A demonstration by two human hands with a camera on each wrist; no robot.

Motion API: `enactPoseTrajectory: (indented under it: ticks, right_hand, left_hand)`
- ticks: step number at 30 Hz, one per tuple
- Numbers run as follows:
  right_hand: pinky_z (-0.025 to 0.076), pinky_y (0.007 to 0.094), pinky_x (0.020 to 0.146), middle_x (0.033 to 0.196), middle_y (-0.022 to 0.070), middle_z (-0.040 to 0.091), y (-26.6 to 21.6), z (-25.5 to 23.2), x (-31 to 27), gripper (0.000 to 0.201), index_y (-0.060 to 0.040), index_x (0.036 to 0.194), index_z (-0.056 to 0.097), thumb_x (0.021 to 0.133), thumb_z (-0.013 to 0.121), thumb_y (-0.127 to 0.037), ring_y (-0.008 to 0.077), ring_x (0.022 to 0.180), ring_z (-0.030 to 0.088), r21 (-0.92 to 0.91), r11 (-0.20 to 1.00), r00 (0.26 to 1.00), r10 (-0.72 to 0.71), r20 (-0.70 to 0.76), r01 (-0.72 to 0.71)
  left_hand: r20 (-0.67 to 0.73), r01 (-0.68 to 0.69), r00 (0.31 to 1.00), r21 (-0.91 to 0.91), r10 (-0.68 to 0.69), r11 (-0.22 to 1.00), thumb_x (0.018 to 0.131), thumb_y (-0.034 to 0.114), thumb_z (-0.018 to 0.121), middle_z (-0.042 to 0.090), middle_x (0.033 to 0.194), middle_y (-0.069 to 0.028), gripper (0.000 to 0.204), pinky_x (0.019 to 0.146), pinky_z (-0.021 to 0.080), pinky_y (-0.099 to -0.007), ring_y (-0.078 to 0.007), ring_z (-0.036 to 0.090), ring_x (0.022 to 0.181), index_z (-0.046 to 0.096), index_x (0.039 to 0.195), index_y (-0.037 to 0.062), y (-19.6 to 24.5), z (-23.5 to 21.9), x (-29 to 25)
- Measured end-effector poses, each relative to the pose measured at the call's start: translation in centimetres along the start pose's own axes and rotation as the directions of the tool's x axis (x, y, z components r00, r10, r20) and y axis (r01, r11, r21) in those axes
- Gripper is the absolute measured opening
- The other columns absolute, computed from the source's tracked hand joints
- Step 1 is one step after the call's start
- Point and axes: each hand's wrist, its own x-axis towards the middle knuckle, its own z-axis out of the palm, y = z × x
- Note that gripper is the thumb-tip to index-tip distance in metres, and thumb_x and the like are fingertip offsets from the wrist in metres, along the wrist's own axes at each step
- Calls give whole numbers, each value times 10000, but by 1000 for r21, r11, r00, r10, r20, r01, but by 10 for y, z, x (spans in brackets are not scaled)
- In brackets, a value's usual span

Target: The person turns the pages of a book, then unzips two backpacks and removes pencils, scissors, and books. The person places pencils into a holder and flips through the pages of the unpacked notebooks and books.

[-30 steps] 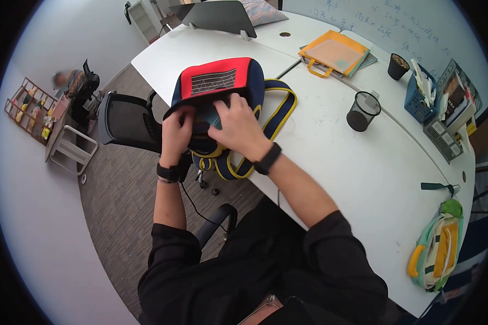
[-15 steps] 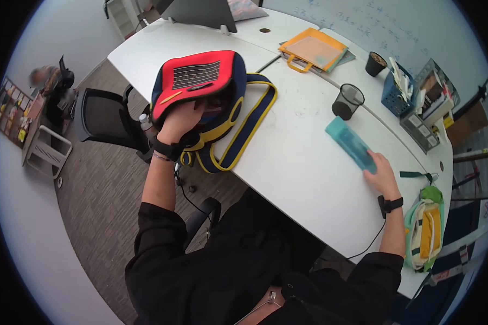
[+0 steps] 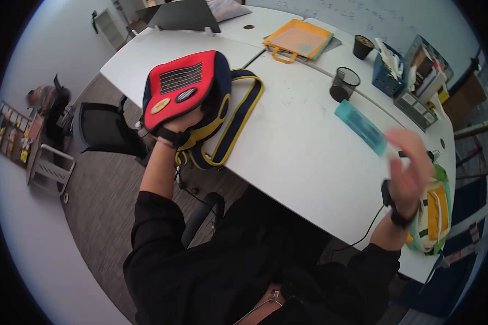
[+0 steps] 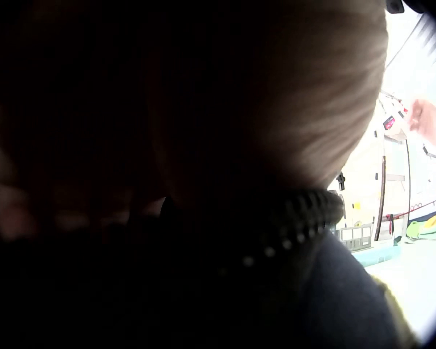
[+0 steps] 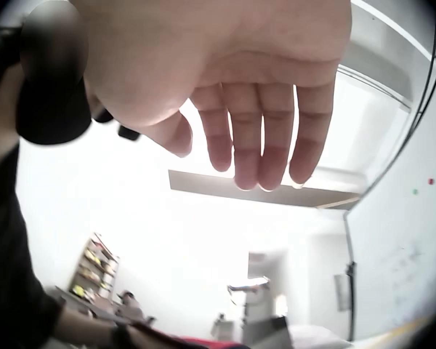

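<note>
A red and navy backpack (image 3: 181, 81) with yellow trim lies at the table's left edge. My left hand (image 3: 185, 120) reaches under its red flap, fingers hidden inside; the left wrist view shows that hand (image 4: 312, 87) in dark shadow beside a zipper (image 4: 291, 225). A teal case (image 3: 360, 127) lies on the white table. Just right of it, my right hand (image 3: 409, 168) is raised and blurred, touching nothing; in the right wrist view the same hand (image 5: 232, 80) has its fingers extended and holds nothing.
A black mesh cup (image 3: 344, 84) stands behind the teal case. Yellow folders (image 3: 300, 39), a small pot (image 3: 363, 47) and a blue basket (image 3: 387, 73) are at the back. A green and yellow bag (image 3: 436, 216) lies at the right edge. An office chair (image 3: 103, 127) stands left.
My right hand came out of the backpack with the teal case, put it on the table near the mesh cup and let go. My left hand stays at the backpack, whose flap hangs lower.
</note>
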Motion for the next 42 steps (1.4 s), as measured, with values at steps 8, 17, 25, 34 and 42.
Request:
enactPoseTrajectory:
  ticks: [8, 17, 25, 34, 42]
  right_hand:
    - [466, 267, 591, 567, -15, 528, -95, -13, -4, 223, -126, 676, 506, 891, 484, -74, 99, 553, 535, 686, 554, 862, -130, -489, 472]
    - [456, 230, 548, 596, -39, 508, -71, -11, 1, 250, -147, 670, 456, 914, 458, -89, 86, 565, 529, 751, 241, 788, -230, -571, 614]
    - [450, 237, 525, 602, -37, 482, -66, -13, -1, 241, -140, 681, 459, 913, 461, -74, 87, 554, 512, 726, 214, 756, -217, -617, 654]
    - [366, 270, 548, 734, -38, 593, -11, -28, -22, 330, -190, 896, 601, 898, 554, -516, 140, 612, 503, 798, 417, 901, -197, -387, 434]
    - [374, 253, 502, 683, 26, 606, -20, 23, 15, 156, -18, 838, 637, 843, 638, -173, 131, 568, 541, 498, 867, 986, 63, -155, 23]
  left_hand:
    - [149, 58, 987, 36, -63, 998, 789, 223, 610, 651, 1009, -142, 329, 818, 491, -406, -321, 619, 926, 620, 1085, 79, 3, 2, -2]
    - [114, 45, 992, 49, -50, 998, 782, 203, 622, 651, 1016, -148, 334, 815, 492, -414, -337, 616, 941, 620, 1092, 77, 3, 5, 1]
    - [248, 102, 961, 80, -118, 992, 773, 200, 637, 637, 1089, -163, 416, 850, 487, -408, -344, 605, 993, 596, 1169, 81, 5, 1, 1]
    - [77, 49, 996, -61, -44, 997, 807, 149, 611, 619, 1107, -174, 374, 887, 472, -403, -340, 586, 1042, 574, 1168, 59, 5, -12, -3]
    - [83, 260, 965, -255, -247, 931, 902, 43, 535, 578, 985, -170, 192, 650, 512, -440, -381, 615, 793, 535, 1093, 59, 50, -104, -8]
